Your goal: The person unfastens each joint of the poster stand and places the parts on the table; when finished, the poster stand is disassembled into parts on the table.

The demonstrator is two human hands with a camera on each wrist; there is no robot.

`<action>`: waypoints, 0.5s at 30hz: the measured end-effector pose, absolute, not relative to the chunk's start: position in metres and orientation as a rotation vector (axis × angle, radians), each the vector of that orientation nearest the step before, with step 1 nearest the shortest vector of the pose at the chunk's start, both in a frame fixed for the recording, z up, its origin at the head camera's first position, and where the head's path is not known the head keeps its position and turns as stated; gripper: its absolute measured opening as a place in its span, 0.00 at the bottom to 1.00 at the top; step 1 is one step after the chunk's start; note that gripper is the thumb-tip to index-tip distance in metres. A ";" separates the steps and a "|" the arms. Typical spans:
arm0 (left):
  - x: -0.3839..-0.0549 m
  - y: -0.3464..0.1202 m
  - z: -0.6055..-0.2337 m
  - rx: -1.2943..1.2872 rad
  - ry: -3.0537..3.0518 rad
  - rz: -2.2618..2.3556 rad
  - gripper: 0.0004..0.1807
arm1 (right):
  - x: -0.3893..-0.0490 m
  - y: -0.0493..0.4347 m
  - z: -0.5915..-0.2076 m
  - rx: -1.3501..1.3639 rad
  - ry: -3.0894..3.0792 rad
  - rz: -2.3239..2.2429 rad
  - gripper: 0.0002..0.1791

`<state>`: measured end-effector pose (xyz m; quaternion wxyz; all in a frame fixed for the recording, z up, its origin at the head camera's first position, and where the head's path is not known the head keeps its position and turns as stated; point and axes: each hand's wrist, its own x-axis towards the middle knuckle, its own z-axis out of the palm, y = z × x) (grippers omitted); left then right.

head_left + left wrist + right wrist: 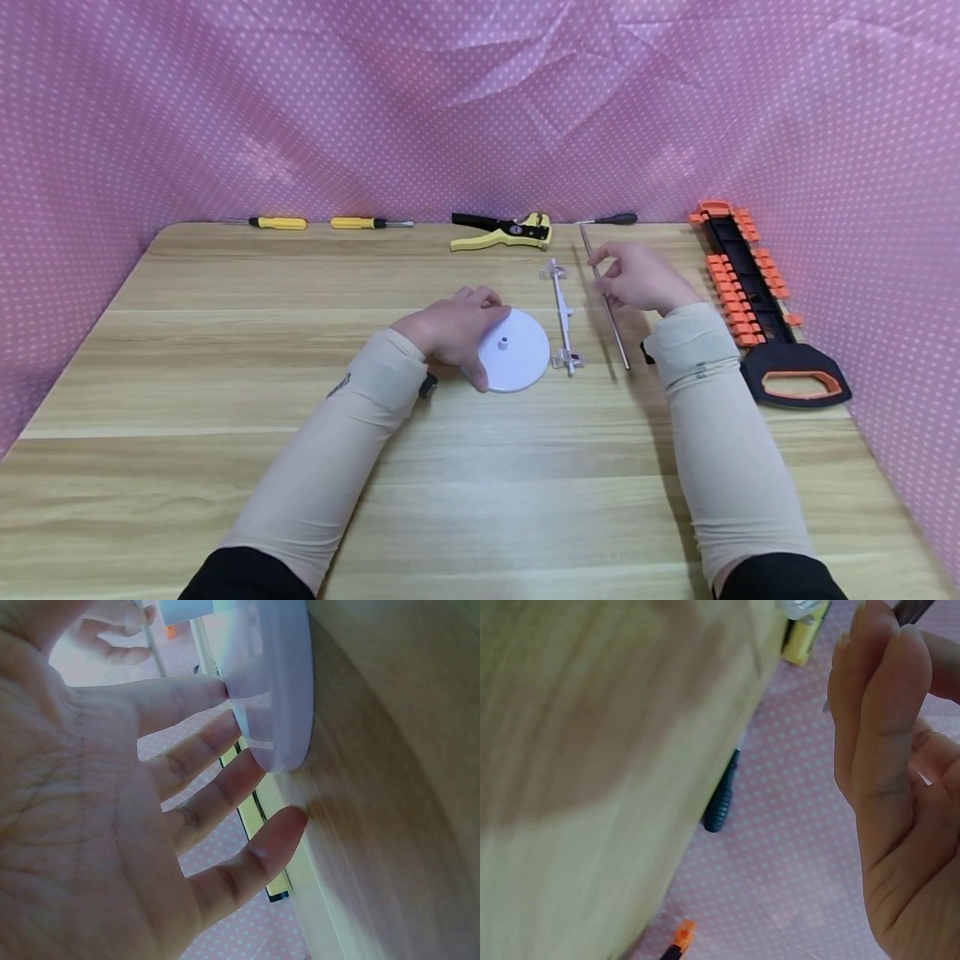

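Note:
My left hand grips a white round base by its left side, thumb at the near edge and fingers at the far edge. A short hollow post rises from the middle of this disc. In the left wrist view several fingertips touch the rim of the base. Between thumb and fingers, my right hand pinches a thin metal rod, held slanting above the table. Only a bit of the rod shows in the right wrist view. Between the hands lies a slim white bar with clear plastic pieces at both ends.
Along the back edge lie two yellow-handled screwdrivers, a yellow and black wire stripper and a dark-handled screwdriver. A black rack with orange clips lies at the right. Pink dotted cloth hangs around the wooden table.

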<state>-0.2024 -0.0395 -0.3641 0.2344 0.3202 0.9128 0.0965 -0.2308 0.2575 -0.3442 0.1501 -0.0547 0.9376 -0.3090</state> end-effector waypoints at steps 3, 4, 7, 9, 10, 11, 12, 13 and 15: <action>-0.202 -0.040 -0.364 0.882 2.504 0.266 0.68 | -0.233 0.257 -0.350 -0.172 2.686 -0.872 0.21; -0.202 -0.040 -0.363 0.883 2.504 0.266 0.68 | -0.234 0.257 -0.351 -0.177 2.685 -0.868 0.20; -0.202 -0.040 -0.363 0.884 2.505 0.268 0.68 | -0.235 0.257 -0.355 -0.180 2.685 -0.847 0.19; -0.202 -0.040 -0.362 0.883 2.506 0.268 0.69 | -0.236 0.257 -0.358 -0.171 2.668 -0.848 0.19; -0.202 -0.040 -0.362 0.882 2.506 0.269 0.69 | -0.236 0.257 -0.359 -0.167 2.659 -0.847 0.19; -0.202 -0.040 -0.362 0.882 2.505 0.270 0.68 | -0.236 0.257 -0.360 -0.163 2.652 -0.843 0.18; -0.202 -0.040 -0.362 0.882 2.505 0.270 0.68 | -0.236 0.257 -0.362 -0.162 2.646 -0.840 0.18; -0.202 -0.040 -0.362 0.882 2.505 0.270 0.68 | -0.236 0.257 -0.363 -0.159 2.639 -0.834 0.18; -0.202 -0.040 -0.362 0.880 2.505 0.274 0.68 | -0.237 0.257 -0.365 -0.162 2.634 -0.819 0.17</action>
